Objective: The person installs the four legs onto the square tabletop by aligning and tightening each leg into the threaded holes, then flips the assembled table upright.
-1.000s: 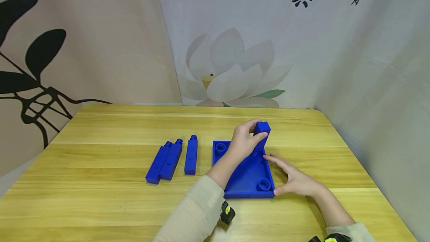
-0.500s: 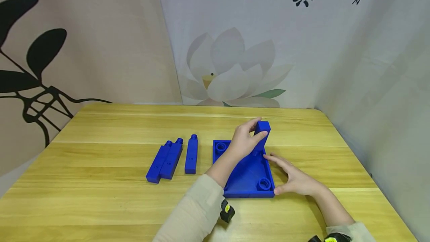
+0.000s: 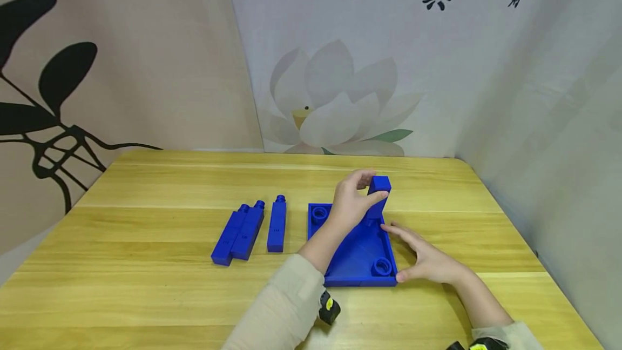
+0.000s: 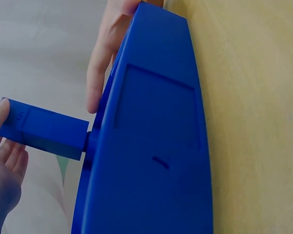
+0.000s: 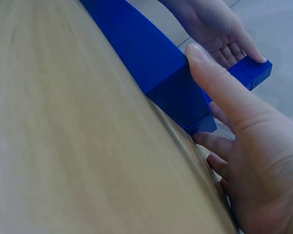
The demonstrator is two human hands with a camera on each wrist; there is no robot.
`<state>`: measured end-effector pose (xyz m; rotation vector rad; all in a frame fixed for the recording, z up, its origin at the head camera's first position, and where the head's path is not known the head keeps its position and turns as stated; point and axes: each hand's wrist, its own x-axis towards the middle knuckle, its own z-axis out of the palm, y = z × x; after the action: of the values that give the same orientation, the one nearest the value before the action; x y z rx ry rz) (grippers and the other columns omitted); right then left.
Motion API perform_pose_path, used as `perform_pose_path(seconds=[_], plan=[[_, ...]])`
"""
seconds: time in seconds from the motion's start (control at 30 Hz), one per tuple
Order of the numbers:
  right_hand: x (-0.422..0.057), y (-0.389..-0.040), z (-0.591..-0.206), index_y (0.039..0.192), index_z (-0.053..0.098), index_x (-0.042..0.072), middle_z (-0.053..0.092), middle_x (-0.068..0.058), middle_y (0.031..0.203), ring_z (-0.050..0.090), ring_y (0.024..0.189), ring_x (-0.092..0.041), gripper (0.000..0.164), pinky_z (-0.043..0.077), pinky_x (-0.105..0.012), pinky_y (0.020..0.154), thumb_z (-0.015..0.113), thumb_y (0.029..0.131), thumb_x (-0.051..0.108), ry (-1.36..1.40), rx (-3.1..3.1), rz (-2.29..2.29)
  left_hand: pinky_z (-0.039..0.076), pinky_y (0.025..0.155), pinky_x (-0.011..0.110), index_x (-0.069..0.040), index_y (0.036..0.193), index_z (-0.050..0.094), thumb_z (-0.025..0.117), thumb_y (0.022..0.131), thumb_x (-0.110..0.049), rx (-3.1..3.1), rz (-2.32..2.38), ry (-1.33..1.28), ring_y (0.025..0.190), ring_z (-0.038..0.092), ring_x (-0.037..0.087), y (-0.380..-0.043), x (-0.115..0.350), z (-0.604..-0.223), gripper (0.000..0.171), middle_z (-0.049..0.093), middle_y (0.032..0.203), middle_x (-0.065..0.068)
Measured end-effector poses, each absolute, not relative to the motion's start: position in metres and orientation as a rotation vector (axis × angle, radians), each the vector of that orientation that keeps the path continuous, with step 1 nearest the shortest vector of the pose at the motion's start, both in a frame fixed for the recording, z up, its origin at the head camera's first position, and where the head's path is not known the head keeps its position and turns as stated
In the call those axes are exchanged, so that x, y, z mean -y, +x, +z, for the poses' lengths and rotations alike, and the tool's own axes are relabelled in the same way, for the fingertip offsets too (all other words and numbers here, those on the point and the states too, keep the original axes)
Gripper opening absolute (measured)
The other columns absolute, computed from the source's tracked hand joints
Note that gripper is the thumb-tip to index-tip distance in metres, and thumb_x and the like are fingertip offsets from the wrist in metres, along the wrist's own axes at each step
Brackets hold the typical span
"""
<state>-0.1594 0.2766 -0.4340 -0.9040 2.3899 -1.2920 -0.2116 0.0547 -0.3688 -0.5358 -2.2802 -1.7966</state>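
Observation:
A blue square post (image 3: 379,196) stands upright at the far right corner of a shallow blue square base (image 3: 357,255). My left hand (image 3: 352,201) pinches the post near its top, thumb on the near side and fingers behind. In the left wrist view, the post's narrow neck (image 4: 89,141) meets the base. Along the base's right wall, my right hand (image 3: 427,258) is spread, with its thumb at the near corner and a fingertip farther up the rim. Round sockets show at the far left (image 3: 319,213) and near right (image 3: 381,267) corners; my left arm covers the near left one.
Left of the base, one blue post (image 3: 277,226) lies on the wooden table (image 3: 146,285). Two more posts, a left one (image 3: 228,237) and a right one (image 3: 249,233), lie side by side beyond it. Fabric (image 3: 340,58) printed with a lotus hangs behind the table.
My left hand's fingers have shifted slightly at the post's top. The post, base and right hand look the same.

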Motion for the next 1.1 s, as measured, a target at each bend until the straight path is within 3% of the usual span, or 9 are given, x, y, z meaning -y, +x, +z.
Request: perform_pose_path(seconds=[0.27,0.63,0.87,1.1], plan=[[-0.2760,-0.1590,-0.4330,0.152,0.028,0.021,0.019,-0.019,0.154,0.011,0.139,-0.043,0.097,0.012,-0.072,0.101,0.084,0.073,0.030,-0.857,-2.392,-1.297,0.051,0.087,0.025,-0.002,0.118,0.064,0.074,0.084,-0.012,2.216,-1.790,-0.572,0.097,0.063,0.016,-0.2127,-0.0548,-0.3703,0.037,0.066,0.105,0.007],[-0.2770,-0.1595,-0.4332,0.151,0.029,0.019,0.020,-0.021,0.153,0.012,0.139,-0.045,0.097,0.012,-0.072,0.101,0.084,0.072,0.032,-0.875,-2.401,-1.298,0.051,0.088,0.027,-0.001,0.123,0.063,0.071,0.086,-0.009,2.202,-1.854,-0.636,0.099,0.062,0.014,-0.2172,-0.0514,-0.3719,0.038,0.064,0.105,0.008],[-0.2762,-0.1590,-0.4324,0.151,0.029,0.020,0.020,-0.021,0.153,0.011,0.138,-0.045,0.097,0.012,-0.072,0.101,0.084,0.072,0.031,-0.868,-2.406,-1.297,0.049,0.090,0.025,-0.002,0.127,0.060,0.070,0.087,-0.009,2.201,-1.898,-0.676,0.103,0.060,0.014,-0.2172,-0.0502,-0.3728,0.042,0.063,0.111,0.007],[-0.2769,-0.1597,-0.4340,0.151,0.029,0.021,0.021,-0.020,0.153,0.014,0.138,-0.043,0.096,0.014,-0.071,0.101,0.083,0.073,0.032,-0.882,-2.411,-1.286,0.045,0.095,0.024,-0.007,0.135,0.054,0.077,0.082,-0.018,2.274,-1.818,-0.611,0.113,0.057,0.015,-0.2129,-0.0554,-0.3697,0.059,0.060,0.125,0.007]])
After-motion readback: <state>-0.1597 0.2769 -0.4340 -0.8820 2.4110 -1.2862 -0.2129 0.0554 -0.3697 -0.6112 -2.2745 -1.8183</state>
